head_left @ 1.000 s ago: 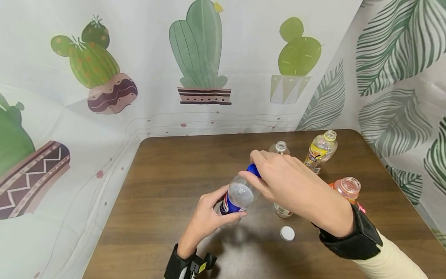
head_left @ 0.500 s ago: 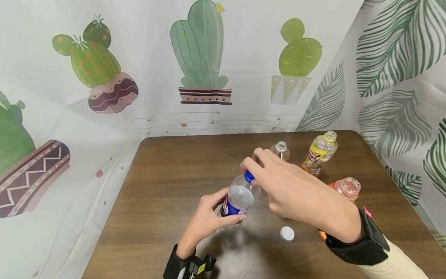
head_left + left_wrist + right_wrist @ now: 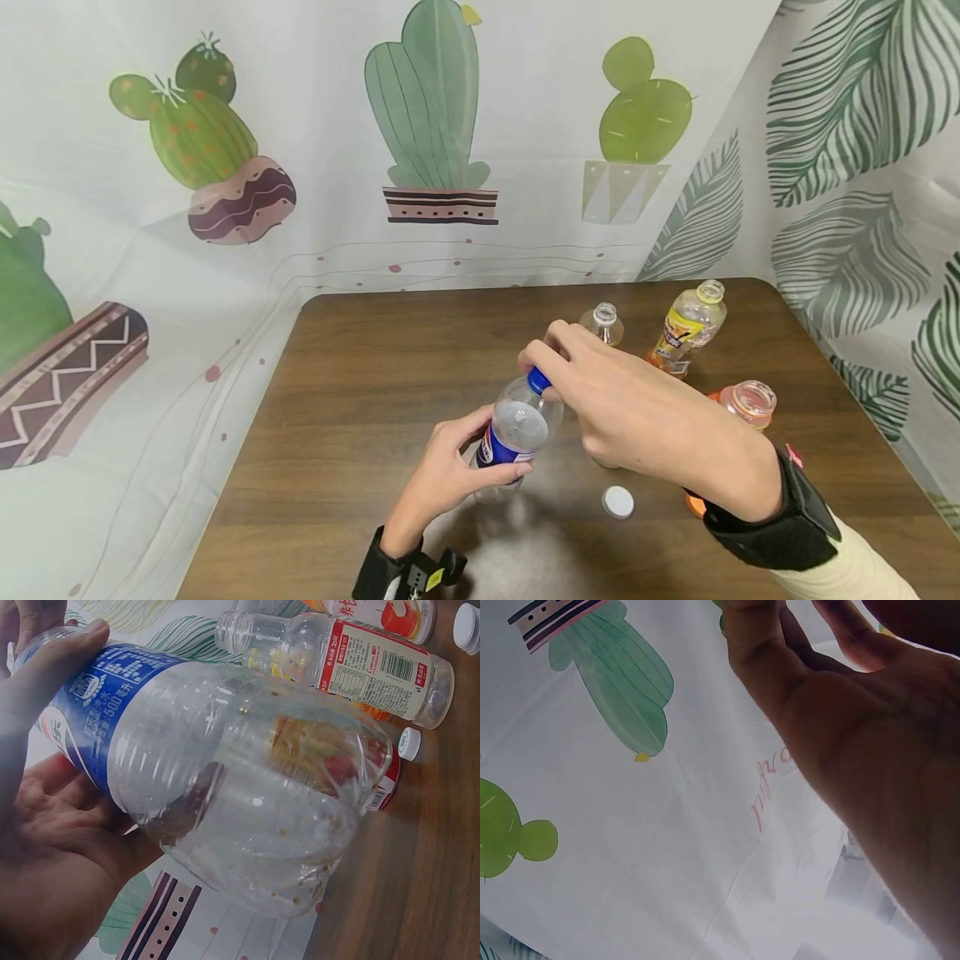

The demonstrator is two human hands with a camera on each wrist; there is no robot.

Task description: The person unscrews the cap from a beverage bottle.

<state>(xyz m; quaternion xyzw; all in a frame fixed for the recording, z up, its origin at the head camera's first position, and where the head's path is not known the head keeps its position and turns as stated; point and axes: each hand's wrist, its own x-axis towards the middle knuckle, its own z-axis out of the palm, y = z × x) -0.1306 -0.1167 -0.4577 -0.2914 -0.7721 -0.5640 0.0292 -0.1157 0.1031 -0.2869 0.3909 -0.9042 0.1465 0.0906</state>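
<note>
In the head view my left hand (image 3: pixel 457 462) grips a clear plastic bottle (image 3: pixel 521 427) with a blue label round its middle. The bottle leans to the right over the table. At its neck, my right hand (image 3: pixel 630 400) pinches the blue cap (image 3: pixel 537 381) between thumb and fingers. From the left wrist view the bottle's ribbed lower body (image 3: pixel 247 787) looks see-through, with only small drops inside. Fingers and thumb of the left hand (image 3: pixel 67 832) wrap the blue label. The right wrist view shows part of the right hand (image 3: pixel 870 727), while the cap is out of sight there.
A white cap (image 3: pixel 618 502) lies on the wooden table (image 3: pixel 360 467). Uncapped bottles stand to the right: a clear one (image 3: pixel 604 321) partly behind my right hand, a yellow-labelled one (image 3: pixel 690 325) and an orange-pink one (image 3: pixel 750 406). A printed cloth (image 3: pixel 322 167) hangs behind.
My right hand has turned on the blue cap, its wrist shifting right and slightly down; more of the cap shows. The left hand keeps the bottle almost in place.
</note>
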